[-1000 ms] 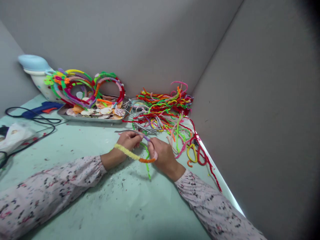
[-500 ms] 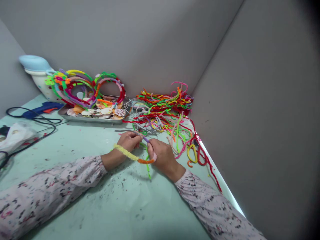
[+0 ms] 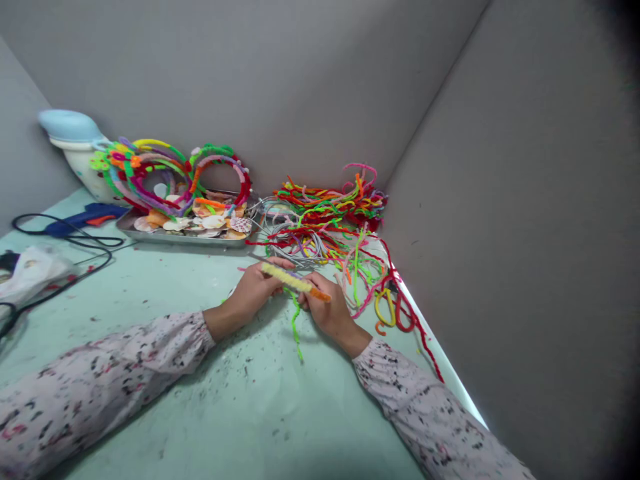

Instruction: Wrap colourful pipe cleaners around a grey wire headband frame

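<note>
Between my hands is a thin headband partly wrapped in fuzzy pipe cleaner (image 3: 285, 275), with yellow and orange sections facing me and a bit of purple behind. My left hand (image 3: 255, 290) is closed with its fingertips pinching the band near its bare grey end. Closed around the wrapped part, my right hand (image 3: 327, 303) has its fingers bent, and the palm side is hidden. A bright green pipe cleaner (image 3: 296, 328) lies on the table just below and between both hands.
Behind stands a metal tray (image 3: 200, 242) of shells, with several finished headbands (image 3: 163, 180). Right of it lies a heap of pipe cleaners (image 3: 330, 207) and grey wires. Scissors (image 3: 385, 307) lie at the right edge. At left are a white-and-blue container (image 3: 75, 143) and a black cable (image 3: 95, 241).
The wrapped headband has turned: its yellow and orange part swung up and right, from below my hands to across them. Both hands have shifted only slightly.
</note>
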### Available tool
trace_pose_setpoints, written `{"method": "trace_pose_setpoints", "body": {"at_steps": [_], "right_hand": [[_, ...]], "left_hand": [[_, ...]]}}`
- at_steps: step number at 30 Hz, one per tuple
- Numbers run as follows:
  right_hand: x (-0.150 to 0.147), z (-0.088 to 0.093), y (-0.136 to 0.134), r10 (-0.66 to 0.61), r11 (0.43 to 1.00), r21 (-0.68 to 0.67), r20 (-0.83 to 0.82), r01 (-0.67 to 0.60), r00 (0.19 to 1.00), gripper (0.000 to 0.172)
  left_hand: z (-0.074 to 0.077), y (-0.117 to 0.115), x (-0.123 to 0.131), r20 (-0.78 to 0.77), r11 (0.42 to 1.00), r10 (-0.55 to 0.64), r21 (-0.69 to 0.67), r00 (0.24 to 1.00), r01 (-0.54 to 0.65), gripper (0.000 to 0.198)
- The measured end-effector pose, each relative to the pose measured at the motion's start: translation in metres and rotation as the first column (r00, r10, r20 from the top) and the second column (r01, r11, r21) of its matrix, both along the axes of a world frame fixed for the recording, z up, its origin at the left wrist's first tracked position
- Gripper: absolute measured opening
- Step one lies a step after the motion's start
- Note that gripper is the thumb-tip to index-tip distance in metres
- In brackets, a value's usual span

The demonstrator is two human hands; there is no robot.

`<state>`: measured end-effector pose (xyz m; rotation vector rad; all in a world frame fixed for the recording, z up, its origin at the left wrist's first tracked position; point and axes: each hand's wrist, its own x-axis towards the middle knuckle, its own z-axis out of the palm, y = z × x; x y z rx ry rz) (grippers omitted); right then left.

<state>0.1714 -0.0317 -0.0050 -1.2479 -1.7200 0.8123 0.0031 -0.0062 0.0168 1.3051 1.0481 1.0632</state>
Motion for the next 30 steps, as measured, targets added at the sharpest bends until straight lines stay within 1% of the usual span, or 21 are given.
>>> {"method": "trace_pose_setpoints", "body": {"at_steps": [2, 4, 7, 10, 15, 20, 24, 30], "right_hand": [[0.0, -0.004, 0.002, 0.013, 0.995, -0.091, -0.143, -0.026, 0.99, 0.022], [-0.001, -0.005, 0.004, -0.009, 0.987, -0.16, -0.23, -0.029, 0.973, 0.025], [-0.002, -0.002, 0.007, -0.044, 0.969, -0.246, -0.292, -0.031, 0.955, 0.026], [-0.002, 0.003, 0.007, -0.078, 0.955, -0.297, -0.313, -0.019, 0.946, 0.025], [-0.001, 0.005, 0.009, -0.088, 0.946, -0.324, -0.333, -0.026, 0.939, 0.024], [-0.001, 0.008, 0.009, -0.078, 0.944, -0.328, -0.35, -0.044, 0.934, 0.022], [-0.001, 0.009, 0.009, -0.078, 0.94, -0.337, -0.366, -0.054, 0.927, 0.019], [0.001, 0.009, 0.011, -0.069, 0.933, -0.351, -0.383, -0.076, 0.921, 0.018]], "left_hand": [[0.0, 0.001, 0.001, -0.038, 1.0, 0.019, 0.006, 0.999, -0.019, 0.024], [-0.003, 0.002, 0.001, -0.07, 0.999, 0.029, 0.038, 0.997, -0.026, 0.022], [-0.01, 0.005, 0.0, -0.101, 0.993, 0.02, 0.115, 0.995, -0.008, 0.02], [-0.015, 0.006, -0.003, -0.161, 0.984, 0.009, 0.175, 0.987, 0.019, 0.022], [-0.016, 0.006, -0.005, -0.26, 0.965, 0.026, 0.257, 0.965, 0.043, 0.024], [-0.015, 0.007, -0.005, -0.317, 0.947, 0.051, 0.315, 0.947, 0.054, 0.024], [-0.016, 0.009, -0.005, -0.333, 0.939, 0.063, 0.34, 0.941, 0.057, 0.023], [-0.013, 0.008, -0.005, -0.299, 0.946, 0.017, 0.313, 0.954, 0.081, 0.023]]}}
